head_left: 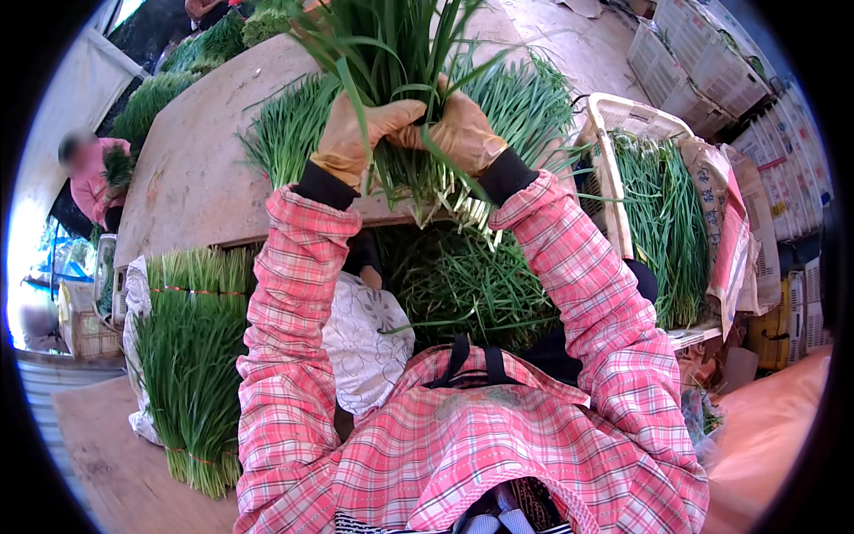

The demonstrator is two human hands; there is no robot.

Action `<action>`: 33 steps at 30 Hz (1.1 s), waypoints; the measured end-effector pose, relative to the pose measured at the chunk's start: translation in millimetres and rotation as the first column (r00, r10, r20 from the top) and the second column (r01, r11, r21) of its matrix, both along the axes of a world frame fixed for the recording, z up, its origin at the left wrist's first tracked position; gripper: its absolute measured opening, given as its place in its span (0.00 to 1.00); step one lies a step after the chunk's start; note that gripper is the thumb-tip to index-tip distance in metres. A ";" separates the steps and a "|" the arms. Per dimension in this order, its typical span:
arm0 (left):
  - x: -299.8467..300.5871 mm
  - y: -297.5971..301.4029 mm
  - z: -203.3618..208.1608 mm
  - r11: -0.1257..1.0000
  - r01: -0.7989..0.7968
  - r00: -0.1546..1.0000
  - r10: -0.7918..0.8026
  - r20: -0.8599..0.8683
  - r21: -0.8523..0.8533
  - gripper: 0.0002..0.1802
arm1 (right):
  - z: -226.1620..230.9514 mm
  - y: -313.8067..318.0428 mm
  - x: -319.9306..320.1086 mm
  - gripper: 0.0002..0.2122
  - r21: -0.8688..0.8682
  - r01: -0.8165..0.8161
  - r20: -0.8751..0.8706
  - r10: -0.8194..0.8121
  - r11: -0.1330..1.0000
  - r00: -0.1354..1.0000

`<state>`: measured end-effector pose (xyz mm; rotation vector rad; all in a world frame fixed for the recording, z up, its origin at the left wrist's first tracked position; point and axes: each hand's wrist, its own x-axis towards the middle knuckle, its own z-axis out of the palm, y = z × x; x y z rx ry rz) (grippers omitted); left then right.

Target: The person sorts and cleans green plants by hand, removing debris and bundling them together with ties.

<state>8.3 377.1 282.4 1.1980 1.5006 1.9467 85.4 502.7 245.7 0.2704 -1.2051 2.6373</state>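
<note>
Both my hands wear tan rubber gloves and meet over the wooden table's near edge. A thick bunch of long, flat green chives [378, 44] stands up between them, leaves fanning toward the far side and pale stem ends hanging below. My left hand [360, 133] is closed round the bunch from the left. From the right, my right hand [458, 133] grips it too, with its fingers partly hidden by leaves. Loose chives lie on the table [191, 151] to either side, one heap [289, 129] by my left hand and another [529, 102] beyond my right.
Tied chive bundles [191, 356] stand at my left. A white plastic crate [614, 191] full of chives is at my right, with sacks [734, 231] beside it. Loose green leaves [471, 289] fill the space below the table edge. Another person [93, 187] in pink sits at far left.
</note>
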 end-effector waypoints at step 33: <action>5.7 -297.8 -121.5 0.777 -0.529 0.681 0.148 0.717 0.342 0.13 | -119.0 -39.7 225.0 0.24 0.972 -0.072 -0.014 -0.362 -0.223 0.932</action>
